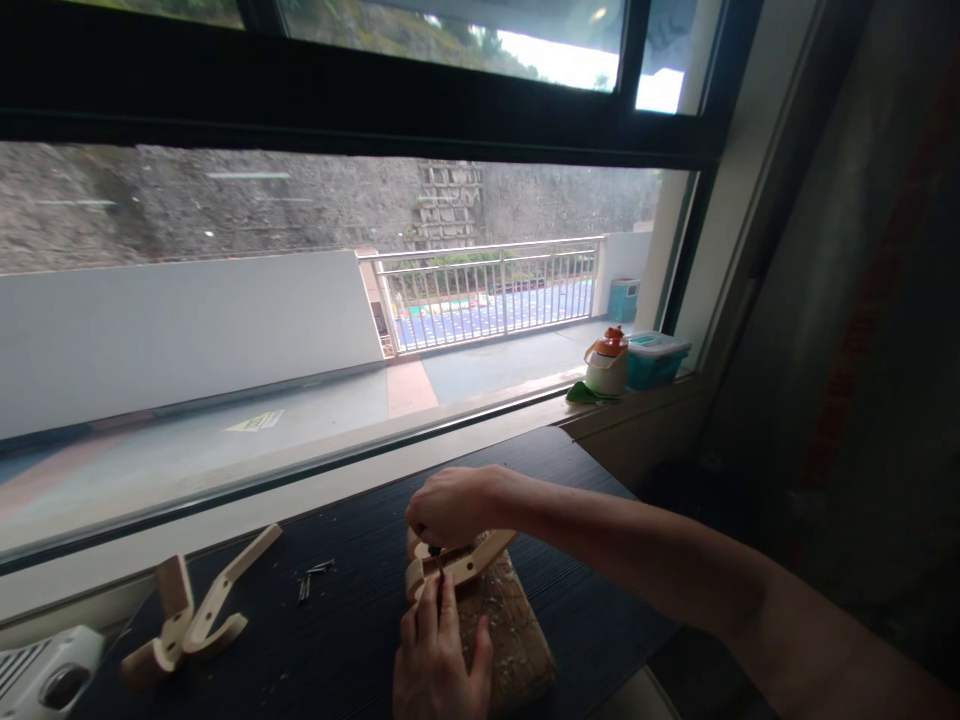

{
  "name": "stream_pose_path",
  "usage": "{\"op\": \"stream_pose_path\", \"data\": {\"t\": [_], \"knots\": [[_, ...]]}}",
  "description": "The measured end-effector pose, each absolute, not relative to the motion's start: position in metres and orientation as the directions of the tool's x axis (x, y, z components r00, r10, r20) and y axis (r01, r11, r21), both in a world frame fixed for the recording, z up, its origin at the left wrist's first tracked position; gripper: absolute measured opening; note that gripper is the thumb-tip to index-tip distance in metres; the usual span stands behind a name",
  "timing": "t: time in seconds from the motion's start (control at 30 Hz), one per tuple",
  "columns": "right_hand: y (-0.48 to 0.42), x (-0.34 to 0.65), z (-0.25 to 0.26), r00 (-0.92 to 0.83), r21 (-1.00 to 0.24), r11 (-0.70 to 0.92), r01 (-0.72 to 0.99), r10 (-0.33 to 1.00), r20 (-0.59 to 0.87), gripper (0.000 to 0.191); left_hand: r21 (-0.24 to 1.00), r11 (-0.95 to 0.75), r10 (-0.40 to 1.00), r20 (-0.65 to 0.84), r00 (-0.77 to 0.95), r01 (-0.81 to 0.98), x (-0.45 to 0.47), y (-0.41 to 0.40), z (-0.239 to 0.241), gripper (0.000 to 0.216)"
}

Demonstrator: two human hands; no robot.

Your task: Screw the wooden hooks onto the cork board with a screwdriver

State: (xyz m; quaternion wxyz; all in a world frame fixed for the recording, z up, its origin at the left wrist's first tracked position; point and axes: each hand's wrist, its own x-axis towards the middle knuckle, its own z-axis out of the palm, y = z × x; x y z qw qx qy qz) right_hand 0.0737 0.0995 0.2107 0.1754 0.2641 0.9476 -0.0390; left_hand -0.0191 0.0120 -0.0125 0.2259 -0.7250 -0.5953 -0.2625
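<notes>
On a rough wooden block [517, 635] lies a pale wooden coat hook [480, 562] with dark holes along it. My left hand [442, 650] reaches up from the bottom edge, its fingertips pressing on the hook and its thumb set apart on the block side. Above it, my right hand [457, 507] is closed around a screwdriver [437, 556], whose handle is mostly hidden in the fist. The thin shaft points down at the hook beside my left fingertips. What sits under its tip is too small to make out.
Two similar wooden hooks [214, 610] lie on the dark table [341, 655] to the left, near several loose screws [306, 585]. A white device [49, 670] stands at lower left. On the windowsill are an orange-topped bottle [606, 365] and a teal box [656, 360].
</notes>
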Motion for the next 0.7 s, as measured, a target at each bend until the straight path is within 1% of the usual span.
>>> {"op": "stream_pose_path", "data": {"t": [0.2, 0.37, 0.5, 0.57, 0.7], "knots": [[0.100, 0.073, 0.206, -0.791, 0.018, 0.838, 0.545, 0.521, -0.320, 0.032, -0.012, -0.179, 0.756, 0.638, 0.145, 0.984, -0.020, 0.013, -0.014, 0.044], [0.097, 0.070, 0.213, -0.780, 0.025, 0.837, 0.547, 0.520, -0.347, 0.026, -0.003, -0.179, 0.759, 0.636, 0.140, 0.984, -0.020, 0.014, -0.016, 0.045], [0.096, 0.069, 0.208, -0.785, 0.024, 0.846, 0.533, 0.505, -0.358, 0.029, 0.005, -0.188, 0.758, 0.637, 0.142, 0.982, -0.021, 0.013, -0.017, 0.046], [0.097, 0.069, 0.202, -0.788, 0.023, 0.841, 0.540, 0.515, -0.337, 0.028, 0.013, -0.187, 0.763, 0.631, 0.137, 0.982, -0.020, 0.014, -0.017, 0.046], [0.098, 0.070, 0.193, -0.781, 0.019, 0.819, 0.573, 0.553, -0.291, 0.032, 0.002, -0.193, 0.756, 0.638, 0.147, 0.981, -0.020, 0.014, -0.015, 0.044]]}}
